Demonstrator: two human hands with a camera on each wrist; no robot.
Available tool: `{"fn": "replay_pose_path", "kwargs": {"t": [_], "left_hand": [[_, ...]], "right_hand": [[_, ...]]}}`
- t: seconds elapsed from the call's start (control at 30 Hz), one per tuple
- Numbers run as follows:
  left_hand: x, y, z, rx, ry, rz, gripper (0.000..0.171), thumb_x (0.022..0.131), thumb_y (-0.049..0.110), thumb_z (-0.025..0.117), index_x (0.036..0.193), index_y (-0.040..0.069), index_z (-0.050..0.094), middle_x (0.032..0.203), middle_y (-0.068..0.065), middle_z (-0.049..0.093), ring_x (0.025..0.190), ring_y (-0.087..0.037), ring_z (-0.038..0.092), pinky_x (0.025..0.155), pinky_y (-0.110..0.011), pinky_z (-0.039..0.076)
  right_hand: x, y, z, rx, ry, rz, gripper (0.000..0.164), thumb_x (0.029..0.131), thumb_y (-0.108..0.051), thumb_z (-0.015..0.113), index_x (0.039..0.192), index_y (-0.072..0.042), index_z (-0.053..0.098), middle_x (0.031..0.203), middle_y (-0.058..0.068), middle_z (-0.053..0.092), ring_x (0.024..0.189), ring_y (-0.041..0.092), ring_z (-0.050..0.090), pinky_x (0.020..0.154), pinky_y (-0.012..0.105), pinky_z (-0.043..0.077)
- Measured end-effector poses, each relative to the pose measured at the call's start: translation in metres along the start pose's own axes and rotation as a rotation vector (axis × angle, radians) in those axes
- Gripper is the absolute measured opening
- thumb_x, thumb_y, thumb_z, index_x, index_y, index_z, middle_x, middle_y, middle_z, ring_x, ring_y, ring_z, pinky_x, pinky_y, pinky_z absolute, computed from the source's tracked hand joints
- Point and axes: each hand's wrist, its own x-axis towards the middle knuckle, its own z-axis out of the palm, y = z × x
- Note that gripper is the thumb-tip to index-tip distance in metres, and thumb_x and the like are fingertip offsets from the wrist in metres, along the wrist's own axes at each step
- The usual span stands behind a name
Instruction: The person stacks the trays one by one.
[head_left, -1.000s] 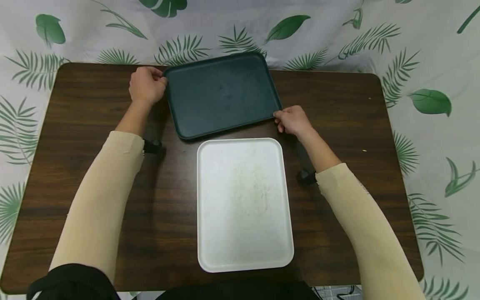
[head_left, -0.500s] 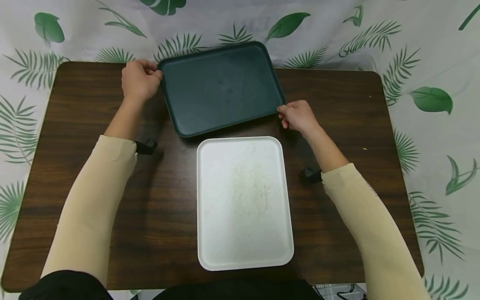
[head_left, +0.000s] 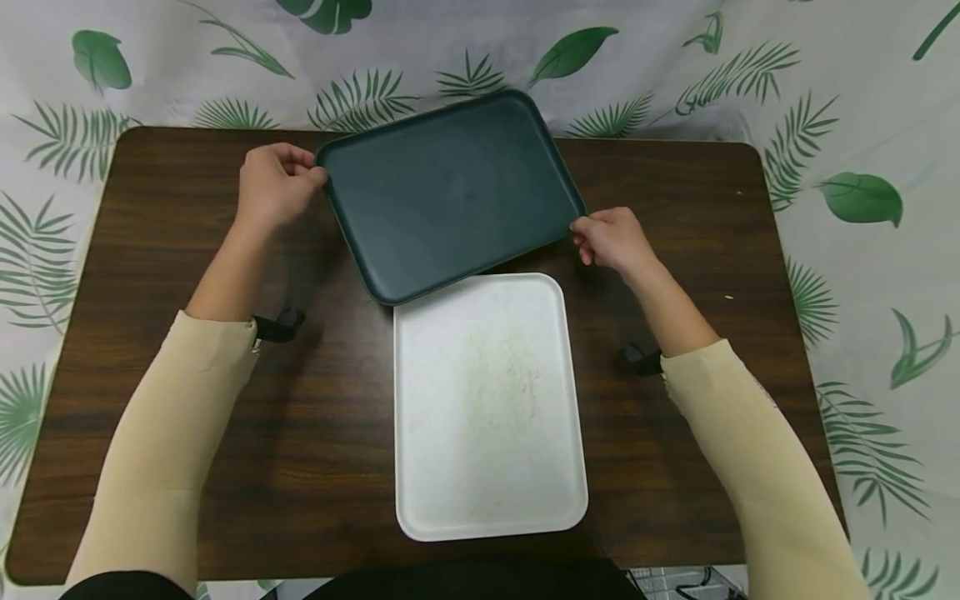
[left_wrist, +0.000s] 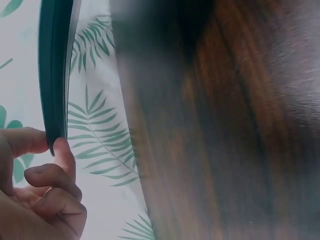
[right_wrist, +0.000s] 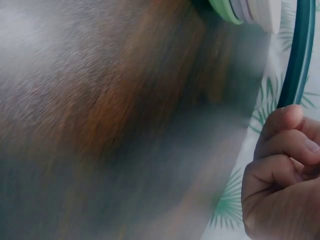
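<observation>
Between my two hands hangs a dark green rectangular tray [head_left: 453, 196], tilted in the head view with its lower left corner over the far edge of a white tray [head_left: 487, 408]. My left hand [head_left: 273, 183] pinches its left corner between thumb and fingertips; the left wrist view shows the tray's edge [left_wrist: 56, 75] raised off the table. At the opposite corner, my right hand [head_left: 615, 237] pinches the rim with curled fingers [right_wrist: 280, 170]. The white tray lies lengthwise toward me, with faint stains in its middle.
A dark wooden table [head_left: 697, 467] lies beneath everything, with a leaf-patterned cloth [head_left: 870, 292] behind and beside it. In the right wrist view, stacked rims [right_wrist: 250, 10] in green, lavender and white show at the top. A tiny pale scrap [head_left: 729, 297] lies on the right.
The green tray has shifted slightly right, turned a little and come nearer, and its corner now overlaps the white tray. Both hands moved with it, keeping their pinch. The white tray stayed put.
</observation>
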Motion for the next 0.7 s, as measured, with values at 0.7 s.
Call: {"fn": "replay_pose_path", "kwargs": {"t": [0.7], "left_hand": [[-0.074,-0.018,-0.002,0.170,-0.100,0.157,0.019,0.094,0.019,0.054,0.087,0.003,0.063,0.066,-0.005,0.069,0.057,-0.019,0.052,0.053,-0.032,0.035]], "right_hand": [[-0.024,0.000,-0.020,-0.146,0.025,-0.091,0.029,0.093,-0.016,0.053,0.080,0.008,0.065,0.054,0.003,0.054,0.048,0.013,0.052,0.048,0.026,0.042]]}}
